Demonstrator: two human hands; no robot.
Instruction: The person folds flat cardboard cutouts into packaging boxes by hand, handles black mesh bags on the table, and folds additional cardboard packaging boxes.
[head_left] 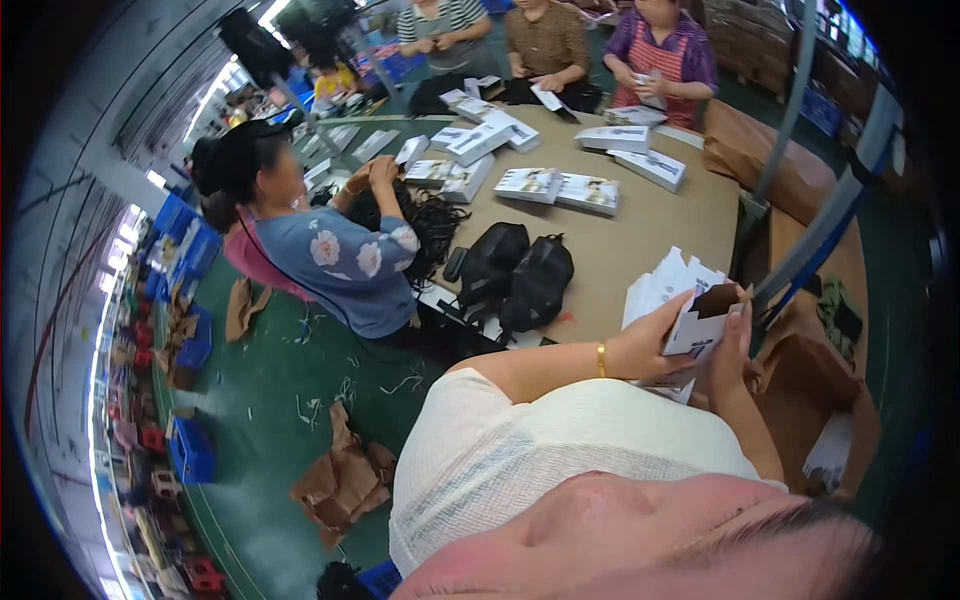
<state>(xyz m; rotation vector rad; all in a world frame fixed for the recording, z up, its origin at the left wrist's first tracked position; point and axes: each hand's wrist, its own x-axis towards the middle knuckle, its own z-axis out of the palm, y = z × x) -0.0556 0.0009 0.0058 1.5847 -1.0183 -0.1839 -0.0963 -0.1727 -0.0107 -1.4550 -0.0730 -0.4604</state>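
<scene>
Fingers of the left hand [648, 343] are wrapped round the side of a small white carton [702, 322], whose brown inside shows at its open top, and the carton is held just above the near edge of the table [650, 225]. The right hand [735, 340] is pressed against the carton's other side, its fingers raised along the flap. A stack of flat white cartons [662, 280] lies just behind the held one. Two black pouches [520, 275] rest further left on the table, and printed white boxes [557, 187] are spread across its far half. A person in a blue flowered top [345, 262] handles dark hair [425, 225] at the table's left side.
</scene>
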